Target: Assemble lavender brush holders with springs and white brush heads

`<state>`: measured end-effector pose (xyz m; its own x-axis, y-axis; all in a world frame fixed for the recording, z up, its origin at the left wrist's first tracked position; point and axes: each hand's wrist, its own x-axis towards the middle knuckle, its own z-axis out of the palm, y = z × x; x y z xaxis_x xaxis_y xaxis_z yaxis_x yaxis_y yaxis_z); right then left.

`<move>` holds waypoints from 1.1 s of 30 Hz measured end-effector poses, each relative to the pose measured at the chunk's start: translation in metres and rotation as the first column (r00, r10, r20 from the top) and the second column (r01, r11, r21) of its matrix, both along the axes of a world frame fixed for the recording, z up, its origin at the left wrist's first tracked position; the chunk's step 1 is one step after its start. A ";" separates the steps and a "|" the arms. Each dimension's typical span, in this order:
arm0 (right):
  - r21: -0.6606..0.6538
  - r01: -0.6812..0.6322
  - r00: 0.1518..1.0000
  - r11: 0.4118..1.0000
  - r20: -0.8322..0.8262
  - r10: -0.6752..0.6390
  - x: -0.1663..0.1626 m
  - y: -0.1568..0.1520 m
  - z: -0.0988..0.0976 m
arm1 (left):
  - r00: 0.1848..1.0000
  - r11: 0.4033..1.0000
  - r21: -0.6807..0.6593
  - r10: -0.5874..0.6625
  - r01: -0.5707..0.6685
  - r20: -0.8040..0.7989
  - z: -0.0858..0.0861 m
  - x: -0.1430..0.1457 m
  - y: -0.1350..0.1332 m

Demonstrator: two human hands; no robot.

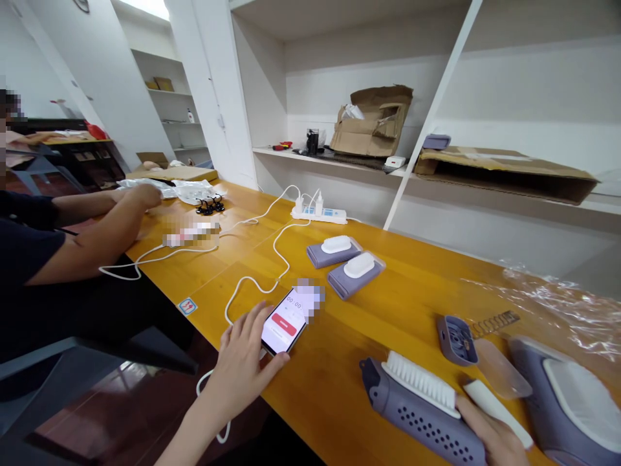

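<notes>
My left hand [242, 362] grips the near left edge of a smartphone [280, 331] on the wooden table, its thumb at the bottom edge. A timer and a red button show on the lit screen. At the lower right, my right hand [492, 433] is closed around the end of a purple perforated brush case [422, 424]. White bristles [421, 383] face up along the case. Part of my right hand is cut off by the frame. Beside it lies a white strip [499, 411]. A small purple box [457, 340] and a metal spring [495, 323] are just beyond.
Two purple cases with white tops [356, 275] lie mid-table, near a white power strip [320, 214] with cables. Clear plastic wrap [557, 310] and a larger purple unit [567, 401] are at right. At left, a co-worker's arm [97, 239] rests by the table.
</notes>
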<state>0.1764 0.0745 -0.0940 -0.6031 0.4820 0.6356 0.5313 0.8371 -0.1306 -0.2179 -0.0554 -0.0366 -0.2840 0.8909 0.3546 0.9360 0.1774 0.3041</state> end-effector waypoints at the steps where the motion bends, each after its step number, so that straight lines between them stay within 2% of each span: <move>1: 0.007 -0.001 1.000 1.000 0.010 0.001 0.000 0.000 0.000 | 1.000 1.000 -0.010 -0.007 0.007 -0.004 -0.002 0.001 0.000; 5: -0.014 0.032 0.999 0.999 -0.006 -0.032 0.001 0.001 0.002 | 1.000 0.999 -0.017 -0.030 0.031 0.009 -0.005 0.009 0.000; 11: -0.004 -0.021 1.000 1.000 0.000 0.021 0.001 0.002 0.006 | 0.997 0.998 -0.013 -0.062 0.063 0.038 0.001 0.008 0.003; 16: 0.008 -0.017 1.000 1.000 0.014 0.017 -0.003 0.001 0.015 | 1.000 0.999 -0.045 -0.024 0.024 0.012 0.006 0.005 0.005; 19: 0.051 -0.060 0.998 0.997 0.036 0.058 -0.006 0.002 0.019 | 1.000 1.000 -0.014 -0.021 0.022 0.020 0.014 0.020 0.003; 21: 0.060 -0.082 0.996 0.995 0.046 0.079 -0.008 0.002 0.021 | 0.985 0.989 0.067 -0.137 0.131 0.100 0.024 0.041 0.004; 23: 0.026 -0.050 0.998 0.998 0.026 0.049 -0.010 0.001 0.021 | 0.919 0.942 0.200 -0.314 0.270 0.237 0.038 0.068 0.012; 25: -0.026 0.010 1.000 1.000 0.002 -0.010 -0.012 -0.002 0.020 | 0.810 0.882 0.334 -0.449 0.333 0.377 0.053 0.094 0.029; 28: -0.062 0.073 0.997 0.995 0.001 -0.073 -0.012 -0.005 0.023 | 0.594 0.862 0.336 -0.505 0.379 0.626 0.065 0.121 0.067; 30: -0.069 0.089 0.996 0.994 0.010 -0.088 -0.011 -0.005 0.028 | 0.421 0.827 0.330 -0.527 0.455 0.738 0.062 0.129 0.093; 33: -0.092 0.090 0.996 0.992 0.010 -0.089 -0.011 -0.004 0.038 | 0.274 0.782 0.368 -0.547 0.503 0.791 0.048 0.132 0.116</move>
